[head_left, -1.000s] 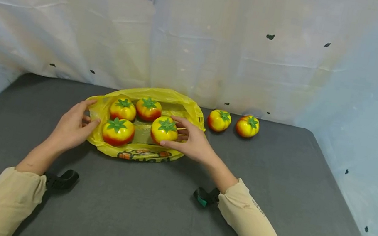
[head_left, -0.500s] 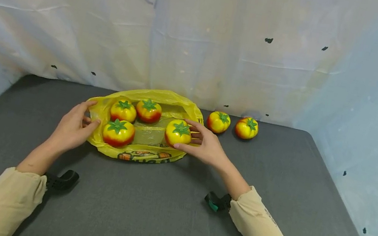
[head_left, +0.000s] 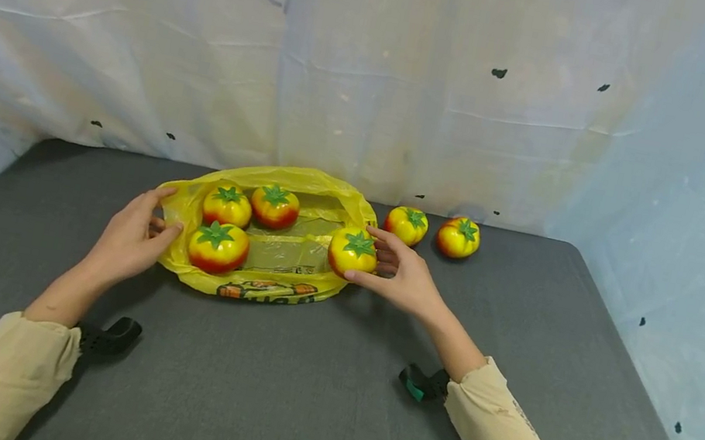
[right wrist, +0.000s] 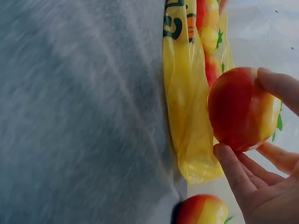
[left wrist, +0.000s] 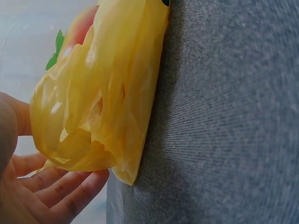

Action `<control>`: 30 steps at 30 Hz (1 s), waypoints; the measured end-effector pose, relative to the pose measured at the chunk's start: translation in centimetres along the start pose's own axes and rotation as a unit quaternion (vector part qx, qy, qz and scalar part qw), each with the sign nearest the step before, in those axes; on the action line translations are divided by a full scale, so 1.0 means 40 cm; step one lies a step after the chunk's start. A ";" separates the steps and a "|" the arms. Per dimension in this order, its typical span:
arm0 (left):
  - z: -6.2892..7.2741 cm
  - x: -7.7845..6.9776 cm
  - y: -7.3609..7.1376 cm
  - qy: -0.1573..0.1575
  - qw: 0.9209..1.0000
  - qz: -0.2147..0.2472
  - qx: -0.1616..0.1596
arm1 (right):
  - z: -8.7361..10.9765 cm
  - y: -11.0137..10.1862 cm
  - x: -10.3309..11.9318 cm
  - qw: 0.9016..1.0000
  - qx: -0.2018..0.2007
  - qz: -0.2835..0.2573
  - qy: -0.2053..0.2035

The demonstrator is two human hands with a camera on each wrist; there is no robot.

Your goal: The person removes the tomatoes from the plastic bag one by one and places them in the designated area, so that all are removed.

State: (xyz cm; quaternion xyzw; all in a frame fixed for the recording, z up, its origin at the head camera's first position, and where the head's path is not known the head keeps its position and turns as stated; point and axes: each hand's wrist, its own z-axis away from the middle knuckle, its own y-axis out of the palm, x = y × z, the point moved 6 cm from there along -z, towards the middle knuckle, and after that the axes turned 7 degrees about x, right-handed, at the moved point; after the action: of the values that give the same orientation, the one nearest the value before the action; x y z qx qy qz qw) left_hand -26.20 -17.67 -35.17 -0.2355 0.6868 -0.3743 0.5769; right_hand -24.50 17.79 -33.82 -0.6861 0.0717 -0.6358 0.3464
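Observation:
My right hand (head_left: 408, 281) grips a shiny yellow-and-red tomato (head_left: 352, 251) with a green leafy top, thumb and fingers set round its sides. In the right wrist view this tomato (right wrist: 240, 109) is up at the rim of a yellow plastic bag (right wrist: 187, 116), over its right end. The bag (head_left: 269, 290) lies wide open on the table, printed on its front side. Several similar tomatoes (head_left: 218, 247) sit together in its left half. At the bag's left end, my left hand (head_left: 133, 236) touches the rim with extended fingers; the left wrist view shows the fingers (left wrist: 70, 191) against the crumpled plastic.
Two more tomatoes, one nearer the bag (head_left: 406, 225) and one further right (head_left: 458, 238), stand on the dark grey table (head_left: 265, 393) near its back edge. Pale sheeting (head_left: 363, 80) hangs behind and at both sides. Black wrist mounts (head_left: 423, 383) jut inward from both sleeves.
My right hand has moved right with the tomato, from over the middle of the bag to its right end. The left hand and the other tomatoes have kept their places.

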 end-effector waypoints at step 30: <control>-0.005 -0.001 0.002 -0.002 1.000 -0.002 0.002 | 0.075 -0.105 -0.110 0.995 -0.039 0.046 0.074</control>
State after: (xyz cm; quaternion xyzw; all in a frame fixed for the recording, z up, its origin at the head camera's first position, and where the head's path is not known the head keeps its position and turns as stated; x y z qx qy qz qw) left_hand -26.38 -17.54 -35.20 -0.2360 0.6847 -0.3764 0.5778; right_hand -23.96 24.47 -34.91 -0.6465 0.1534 -0.6645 0.3418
